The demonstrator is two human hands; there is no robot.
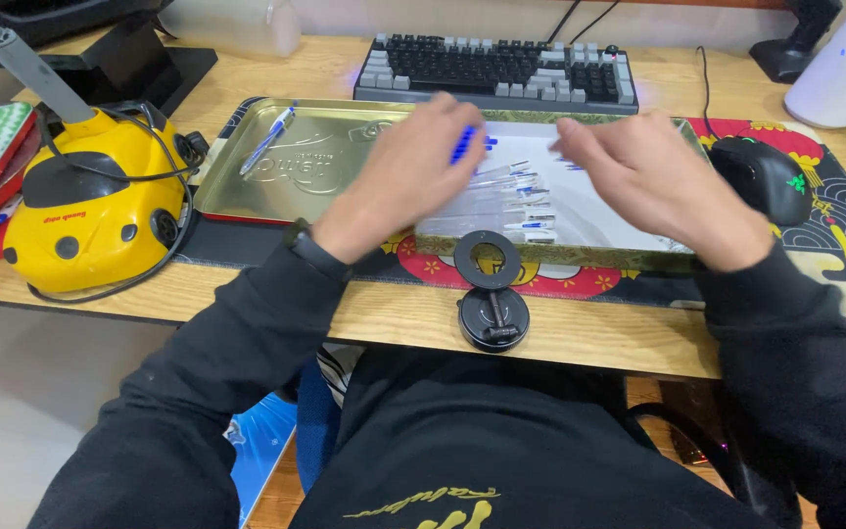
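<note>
Left hand: fingers curled on a blue pen piece; right hand: blurred, grasp not discernible. Both hover over a row of clear plastic pen barrels, count unclear, on white paper in one shallow gold metal tray. One assembled pen lies at the tray's left; one keyboard behind it; one black mouse right.

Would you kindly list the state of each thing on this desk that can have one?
left hand: over the clear pens, grip blurred
right hand: above the tray, grip unclear
clear pens: lying side by side in the tray
gold tin tray: open, flat on desk
blue pen: lying alone in tray's left half
round black stand: folded open at desk edge
</note>
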